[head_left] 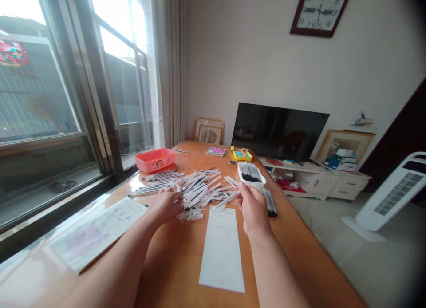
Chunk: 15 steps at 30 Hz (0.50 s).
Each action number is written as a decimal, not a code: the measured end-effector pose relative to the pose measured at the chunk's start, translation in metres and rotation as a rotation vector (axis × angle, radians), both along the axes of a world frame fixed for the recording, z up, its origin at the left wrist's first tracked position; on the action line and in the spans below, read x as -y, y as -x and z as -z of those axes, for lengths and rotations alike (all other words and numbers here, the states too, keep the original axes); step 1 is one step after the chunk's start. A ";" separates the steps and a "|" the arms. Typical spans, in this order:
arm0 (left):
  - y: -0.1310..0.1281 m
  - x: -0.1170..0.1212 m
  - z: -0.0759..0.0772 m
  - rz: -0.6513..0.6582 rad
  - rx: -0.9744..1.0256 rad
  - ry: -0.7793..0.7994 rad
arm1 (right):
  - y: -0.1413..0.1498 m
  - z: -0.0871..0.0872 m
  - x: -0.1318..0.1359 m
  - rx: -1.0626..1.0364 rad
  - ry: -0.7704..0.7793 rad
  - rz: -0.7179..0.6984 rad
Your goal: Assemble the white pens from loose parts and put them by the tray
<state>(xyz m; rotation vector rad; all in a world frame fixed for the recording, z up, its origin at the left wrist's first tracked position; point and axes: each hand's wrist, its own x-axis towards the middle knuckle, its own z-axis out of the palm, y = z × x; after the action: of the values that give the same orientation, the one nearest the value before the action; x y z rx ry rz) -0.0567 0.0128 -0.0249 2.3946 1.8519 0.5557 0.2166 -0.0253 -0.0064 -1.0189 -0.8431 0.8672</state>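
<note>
A loose heap of white pens (196,192) with dark tips lies across the middle of the wooden table (169,272). My left hand (168,205) rests palm down at the heap's left edge, its fingers against the pens. I cannot tell whether it grips any. My right hand (253,209) is shut on a white pen (226,200) that points left over the heap. Just beyond that hand stands a small white tray (251,175) of pens packed with dark tips down. A short row of dark pens (269,202) lies to its right, partly hidden by my right hand.
A white paper strip (221,250) lies between my forearms, and an open notebook (98,232) lies on the left. A red plastic basket (155,160), a book (215,151) and a yellow box (241,154) stand farther back. A window runs along the table's left side.
</note>
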 end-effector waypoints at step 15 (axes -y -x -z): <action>-0.018 0.000 0.002 0.076 0.976 0.216 | 0.004 -0.002 -0.002 -0.005 -0.025 0.002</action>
<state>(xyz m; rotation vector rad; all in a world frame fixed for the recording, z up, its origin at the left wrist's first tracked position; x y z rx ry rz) -0.0383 0.0128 -0.0269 1.5613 1.2738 1.1626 0.2122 -0.0237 -0.0046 -0.9957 -0.8466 0.8547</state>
